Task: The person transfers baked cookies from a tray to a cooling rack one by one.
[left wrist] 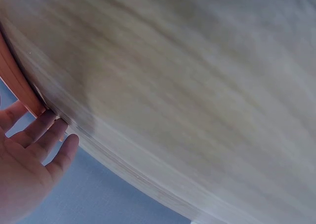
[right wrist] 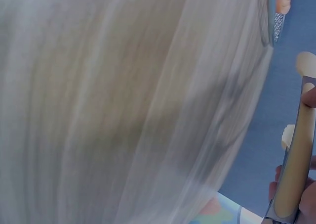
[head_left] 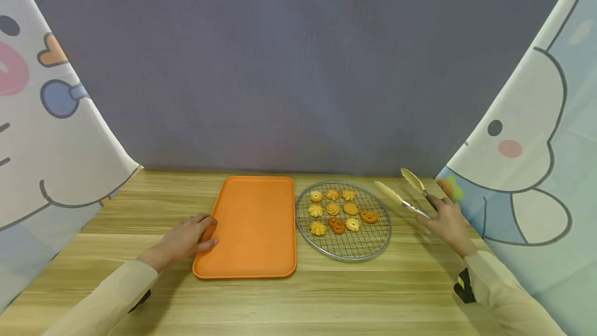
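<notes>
My left hand [head_left: 184, 237] grips the left edge of an orange rectangular tray [head_left: 256, 227], its thumb over the rim. In the left wrist view, fingertips [left wrist: 61, 127] meet the tray's rim [left wrist: 17, 78] close to the wooden tabletop. Off to the right, my right hand [head_left: 450, 224] holds a pair of tongs [head_left: 393, 194] by the handles. Their two pale scalloped tips are spread apart, pointing back and left above the table. Between tray and tongs lies a round wire rack [head_left: 359, 247] bearing several cookies [head_left: 318, 228], among them pretzel shapes [head_left: 369, 217].
The wooden table [head_left: 345, 294] carries tray and rack side by side, their edges nearly meeting. A grey cloth wall [head_left: 298, 66] stands behind the table. Cartoon-printed curtains [head_left: 527, 134] close in the left and right sides.
</notes>
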The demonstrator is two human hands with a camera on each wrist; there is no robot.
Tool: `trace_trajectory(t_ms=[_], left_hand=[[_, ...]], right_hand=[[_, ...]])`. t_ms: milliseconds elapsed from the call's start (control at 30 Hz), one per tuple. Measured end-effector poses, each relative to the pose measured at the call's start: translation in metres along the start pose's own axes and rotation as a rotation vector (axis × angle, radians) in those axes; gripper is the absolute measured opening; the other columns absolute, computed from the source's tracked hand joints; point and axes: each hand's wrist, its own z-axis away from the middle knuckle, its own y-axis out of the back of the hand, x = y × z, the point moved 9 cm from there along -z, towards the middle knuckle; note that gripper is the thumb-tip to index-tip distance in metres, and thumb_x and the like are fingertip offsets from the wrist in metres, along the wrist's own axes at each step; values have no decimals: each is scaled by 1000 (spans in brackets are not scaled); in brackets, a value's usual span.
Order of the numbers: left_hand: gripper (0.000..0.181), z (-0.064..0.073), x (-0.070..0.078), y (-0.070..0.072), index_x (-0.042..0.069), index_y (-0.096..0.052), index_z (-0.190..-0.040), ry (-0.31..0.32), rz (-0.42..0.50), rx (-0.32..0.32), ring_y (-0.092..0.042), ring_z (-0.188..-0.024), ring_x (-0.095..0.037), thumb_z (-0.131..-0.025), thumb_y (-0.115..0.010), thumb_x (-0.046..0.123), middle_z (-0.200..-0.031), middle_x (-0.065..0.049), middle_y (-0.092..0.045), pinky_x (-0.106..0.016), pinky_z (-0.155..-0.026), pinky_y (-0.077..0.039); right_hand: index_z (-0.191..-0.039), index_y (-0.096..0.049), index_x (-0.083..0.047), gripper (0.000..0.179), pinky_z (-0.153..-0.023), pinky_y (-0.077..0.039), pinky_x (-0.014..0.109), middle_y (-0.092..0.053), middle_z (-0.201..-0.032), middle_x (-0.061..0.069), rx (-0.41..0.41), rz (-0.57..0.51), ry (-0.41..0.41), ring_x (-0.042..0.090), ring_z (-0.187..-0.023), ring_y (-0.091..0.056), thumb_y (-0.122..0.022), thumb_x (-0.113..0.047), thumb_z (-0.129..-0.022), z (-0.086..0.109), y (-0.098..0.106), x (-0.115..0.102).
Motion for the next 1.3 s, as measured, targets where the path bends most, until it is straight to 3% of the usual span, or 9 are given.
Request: trace_trajectory(t_ms=[233, 500, 733, 900, 1133, 1300], left_hand=[[46, 0, -1, 0, 1, -59, -111, -8, -2, 14, -59, -97, -40, -82, -66, 36, -114, -20, -57, -58, -79, -46], [46, -1, -1, -2, 1, -59, -110, -16, 7, 10, -60, -95, -39, -81, -66, 36, -113, -19, -58, -56, -77, -47], [47, -1, 1, 2, 0, -59, -110, -21, 17, 12, -60, -95, -38, -81, -66, 36, -112, -20, -58, -55, -78, -47], [46, 0, 3, 3, 0, -59, -110, -23, 26, 17, -60, -94, -38, -81, -67, 36, -111, -19, -58, -54, -78, -48], [46, 0, 1, 1, 1, -59, -110, -20, 23, 9, -60, -94, -37, -81, -67, 35, -111, -18, -58, -55, -78, -47], [46, 0, 1, 1, 2, -59, -111, -23, 15, 10, -60, -95, -38, -81, -66, 36, -112, -18, -58, -55, -78, -47]], right_hand=[[-115, -49, 21, 65, -77, -31, 59, -52, -97, 43, -29, 3, -41, 55, -90, -45, -73, -19, -69, 0, -10, 6], [-123, -42, 19, 70, -85, -29, 63, -46, -113, 45, -118, 12, -108, 59, -101, -39, -68, -23, -74, 2, -24, 14], [-118, -46, 20, 68, -77, -29, 54, -56, -99, 41, -118, 90, -57, 54, -83, -51, -69, -25, -73, 2, -33, 16], [-116, -46, 22, 65, -78, -30, 55, -55, -99, 42, -141, 79, -54, 56, -86, -50, -69, -23, -75, 2, -40, 18], [-94, -55, 13, 41, -70, -32, 54, -58, -80, 27, -123, 90, -6, 41, -73, -55, -69, -20, -74, 4, -44, 13], [-103, -53, 18, 49, -68, -33, 53, -57, -88, 33, -132, 100, 6, 45, -77, -56, -68, -18, -75, 6, -47, 11]])
